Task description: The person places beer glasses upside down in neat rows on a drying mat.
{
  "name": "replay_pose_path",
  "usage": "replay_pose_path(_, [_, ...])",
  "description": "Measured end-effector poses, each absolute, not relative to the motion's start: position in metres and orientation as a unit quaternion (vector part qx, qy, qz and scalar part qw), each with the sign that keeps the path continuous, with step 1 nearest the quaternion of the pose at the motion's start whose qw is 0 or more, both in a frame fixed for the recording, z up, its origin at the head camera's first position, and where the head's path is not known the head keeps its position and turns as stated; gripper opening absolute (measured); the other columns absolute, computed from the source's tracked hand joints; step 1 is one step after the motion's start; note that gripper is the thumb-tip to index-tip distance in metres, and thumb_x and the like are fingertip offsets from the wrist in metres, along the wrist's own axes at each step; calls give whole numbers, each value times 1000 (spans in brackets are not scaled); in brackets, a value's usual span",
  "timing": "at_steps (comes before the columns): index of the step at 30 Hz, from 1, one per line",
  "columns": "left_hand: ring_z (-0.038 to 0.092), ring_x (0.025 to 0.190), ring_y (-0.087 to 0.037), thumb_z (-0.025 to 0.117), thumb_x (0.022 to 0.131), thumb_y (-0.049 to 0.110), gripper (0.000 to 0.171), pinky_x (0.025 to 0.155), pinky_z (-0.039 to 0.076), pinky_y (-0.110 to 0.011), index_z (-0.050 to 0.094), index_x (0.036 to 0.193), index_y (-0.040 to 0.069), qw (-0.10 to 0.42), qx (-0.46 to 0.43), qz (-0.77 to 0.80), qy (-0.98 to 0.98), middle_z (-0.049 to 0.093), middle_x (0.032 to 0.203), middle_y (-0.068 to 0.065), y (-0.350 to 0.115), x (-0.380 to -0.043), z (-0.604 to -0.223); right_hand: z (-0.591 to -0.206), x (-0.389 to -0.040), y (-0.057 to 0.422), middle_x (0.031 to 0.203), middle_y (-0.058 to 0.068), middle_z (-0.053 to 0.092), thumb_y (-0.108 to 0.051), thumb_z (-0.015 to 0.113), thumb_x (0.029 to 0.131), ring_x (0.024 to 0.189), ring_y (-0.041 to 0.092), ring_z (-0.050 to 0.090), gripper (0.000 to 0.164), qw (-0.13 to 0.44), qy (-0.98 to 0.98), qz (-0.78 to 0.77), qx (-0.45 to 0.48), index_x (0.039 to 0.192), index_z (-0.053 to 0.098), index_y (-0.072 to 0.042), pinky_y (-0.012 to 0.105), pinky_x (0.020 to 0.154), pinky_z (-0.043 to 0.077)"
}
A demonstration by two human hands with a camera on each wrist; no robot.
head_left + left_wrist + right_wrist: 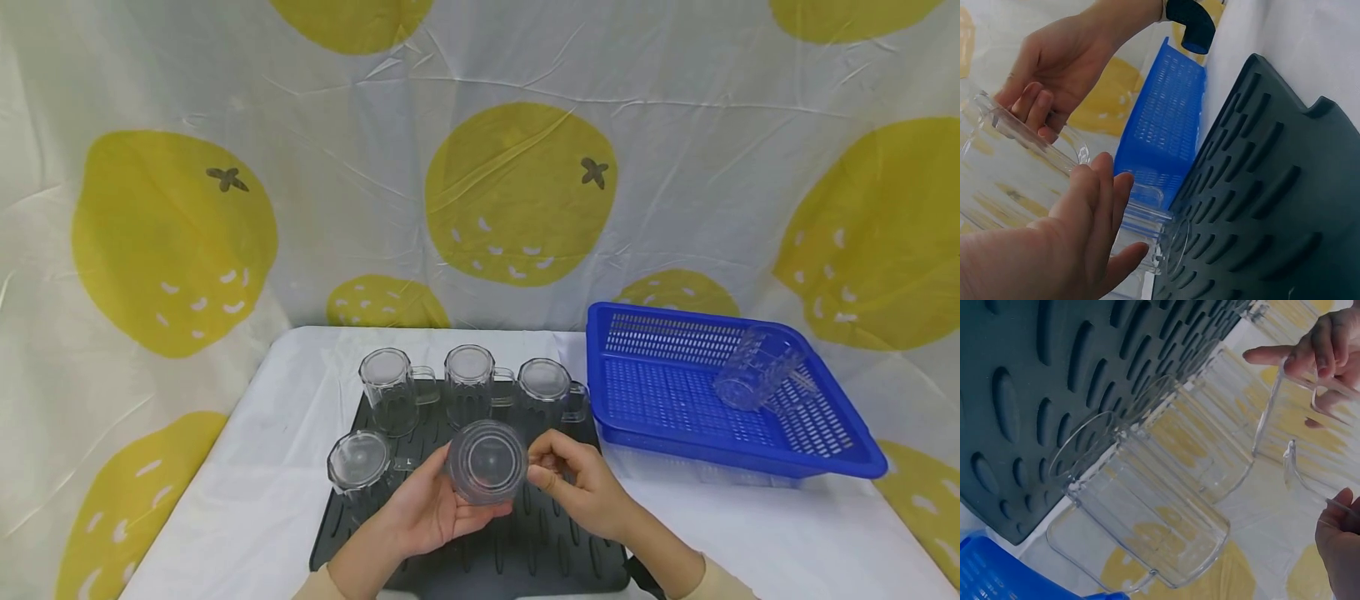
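Note:
Between both hands is a clear glass mug [487, 462], tilted so that one round end faces the head camera. My left hand [438, 517] holds it around the body, thumb on one side and fingers beneath. With bent fingers and thumb, my right hand [581, 487] pinches the mug's handle [1300, 472] on the right. The mug is above a dark ridged drying mat [517, 550]. More glass mugs stand on the mat: one at the front left [360, 462], and a back row of three with a left [390, 392], a middle [469, 387] and a right one [542, 392].
A blue perforated basket [645, 437] stands right of the mat, with another glass mug [753, 371] lying on its side inside. White cloth [247, 467] covers the table. A lemon-print curtain [667, 200] hangs behind.

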State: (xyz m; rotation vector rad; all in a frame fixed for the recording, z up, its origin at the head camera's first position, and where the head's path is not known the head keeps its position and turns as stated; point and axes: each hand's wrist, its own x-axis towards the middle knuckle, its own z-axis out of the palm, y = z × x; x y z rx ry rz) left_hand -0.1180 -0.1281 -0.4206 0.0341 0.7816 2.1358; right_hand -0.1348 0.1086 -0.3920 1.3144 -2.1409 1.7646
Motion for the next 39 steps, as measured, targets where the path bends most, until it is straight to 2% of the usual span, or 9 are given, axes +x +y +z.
replay_pose_path(5, [56,111,-24,31,95,55,71,90,46,-34,21,146,6,395,14,851,346,56,124,-12,-127,-119,-419,-379,-128,106,68,5,45,22,51,81,58,16,42,29,27,-676,574,462,91,54,-5,23,49,39])
replay_pose_path(10, [59,106,-23,37,94,54,70,86,48,-33,31,139,1,397,16,844,360,59,117,-13,-125,-120,-415,-382,-130,106,66,3,43,22,49,80,58,15,41,30,21,-653,570,498,87,54,-6,24,51,39])
replay_pose_path(14, [60,103,-22,40,93,53,70,80,50,-28,31,136,-3,415,15,839,350,57,115,-16,-125,-122,-413,-394,-135,110,67,2,48,21,51,80,60,12,44,30,18,-647,557,520,85,56,-8,22,54,43])
replay_pose_path(18, [60,102,-21,43,92,52,62,77,51,-25,37,133,5,423,-2,834,354,57,115,-13,-126,-123,-414,-400,-137,111,71,2,54,19,55,78,65,10,48,30,18,-647,538,540,86,58,-9,21,58,46])
replay_pose_path(21, [60,100,-21,42,92,52,53,75,51,-25,47,127,12,422,-3,829,366,59,114,-9,-125,-124,-417,-400,-136,111,71,-1,53,17,58,78,67,8,48,27,22,-644,529,552,86,60,-10,20,60,45])
replay_pose_path(26, [61,95,-21,39,94,50,43,72,52,-26,56,117,17,412,18,827,382,60,109,-5,-123,-126,-421,-400,-133,112,71,-4,52,11,60,80,69,6,47,24,16,-650,523,552,85,62,-12,19,62,44])
replay_pose_path(34, [63,93,-22,39,95,46,36,69,52,-25,59,111,19,394,16,828,400,61,107,-3,-121,-127,-418,-401,-132,112,70,-4,52,9,62,79,67,4,46,24,30,-661,504,555,85,60,-14,18,58,44])
replay_pose_path(39, [61,99,-25,41,95,42,38,75,51,-29,51,119,14,369,2,830,419,58,112,-4,-121,-126,-417,-397,-133,113,75,-2,57,11,61,78,68,5,51,24,37,-658,505,558,88,61,-11,20,59,47])
